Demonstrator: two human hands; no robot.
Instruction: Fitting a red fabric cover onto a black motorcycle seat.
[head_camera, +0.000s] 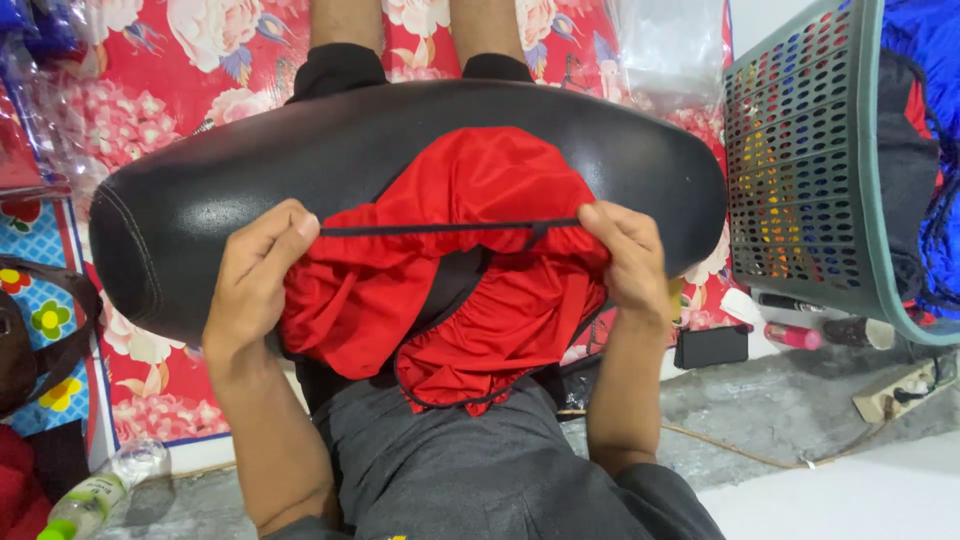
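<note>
A red garment with black trim lies bunched on a black padded cushion across my lap. My left hand grips the garment's left side and my right hand grips its right side. Between the two hands a thin black edge of the garment is pulled taut and straight. The lower part of the garment hangs over my grey shorts.
A green perforated laundry basket with clothes stands at the right. A red floral mat covers the floor behind. A plastic bottle lies at lower left; a dark bag at the left; a power strip and small bottles at the right.
</note>
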